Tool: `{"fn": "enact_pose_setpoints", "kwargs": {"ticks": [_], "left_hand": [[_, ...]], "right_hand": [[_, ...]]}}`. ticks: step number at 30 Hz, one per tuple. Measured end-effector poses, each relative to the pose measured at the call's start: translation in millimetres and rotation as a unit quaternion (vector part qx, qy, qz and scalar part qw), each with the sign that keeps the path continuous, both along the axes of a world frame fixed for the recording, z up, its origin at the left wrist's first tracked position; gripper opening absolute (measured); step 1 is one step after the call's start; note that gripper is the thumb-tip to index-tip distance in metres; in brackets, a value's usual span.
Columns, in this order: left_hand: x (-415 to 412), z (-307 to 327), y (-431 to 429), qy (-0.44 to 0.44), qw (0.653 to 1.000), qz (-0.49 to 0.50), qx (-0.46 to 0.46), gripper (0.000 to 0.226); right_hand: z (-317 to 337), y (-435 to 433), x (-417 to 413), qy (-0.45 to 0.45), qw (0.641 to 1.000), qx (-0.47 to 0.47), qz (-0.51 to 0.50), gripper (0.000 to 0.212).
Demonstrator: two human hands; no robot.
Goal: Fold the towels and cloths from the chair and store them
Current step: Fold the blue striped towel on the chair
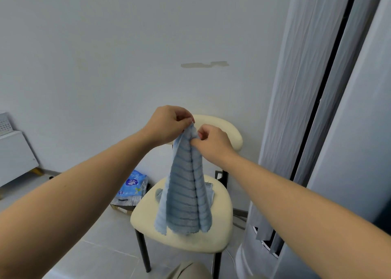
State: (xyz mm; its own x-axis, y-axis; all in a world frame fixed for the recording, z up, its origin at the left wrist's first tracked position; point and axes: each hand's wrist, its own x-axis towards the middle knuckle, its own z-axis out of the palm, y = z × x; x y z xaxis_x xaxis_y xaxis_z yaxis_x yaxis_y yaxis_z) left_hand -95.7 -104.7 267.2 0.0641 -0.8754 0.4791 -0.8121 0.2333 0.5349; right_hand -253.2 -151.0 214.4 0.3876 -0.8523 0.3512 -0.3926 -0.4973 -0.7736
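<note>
A blue striped towel (pixel 187 196) hangs upright in the air above the cream chair (pixel 190 239). My left hand (pixel 167 124) pinches its top corner, and my right hand (pixel 213 143) pinches the top edge right beside it. The towel falls in long folds, and its lower edge hangs at about seat level. More cloth (pixel 209 191) lies on the seat behind the hanging towel, mostly hidden by it.
A tall floor-standing air conditioner (pixel 317 130) stands close on the right of the chair. A blue plastic package (pixel 133 188) and a cardboard box (pixel 123 209) lie on the floor to the left. A white cabinet (pixel 14 156) is at the far left by the wall.
</note>
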Motion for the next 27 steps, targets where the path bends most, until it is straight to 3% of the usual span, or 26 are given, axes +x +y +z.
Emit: {"fn": "enact_pose_setpoints", "kwargs": {"ticks": [6,12,14,17,23,27], "left_hand": [[4,3,-2,-0.008,1.0,0.025,-0.01,0.019],[4,12,-5,-0.036,0.998,0.054,-0.02,0.02],[4,16,-7,-0.035,0.997,0.058,-0.03,0.02],[2,21,-9,-0.03,0.998,0.054,-0.032,0.019],[-2,23,-10,-0.037,0.998,0.039,-0.039,0.019],[-2,23,-13,-0.036,0.998,0.037,-0.039,0.019]], "right_hand": [[-3,-4,-4,0.004,0.999,0.003,0.048,0.029],[-12,-3,-8,0.083,0.987,-0.116,0.068,0.012],[-15,-4,-8,0.121,0.981,-0.133,0.073,0.026],[-14,1,-8,0.103,0.988,-0.072,0.094,0.032],[-12,2,-2,-0.046,0.975,0.165,0.14,0.026],[-15,3,-1,-0.025,0.982,0.133,0.135,0.033]]}}
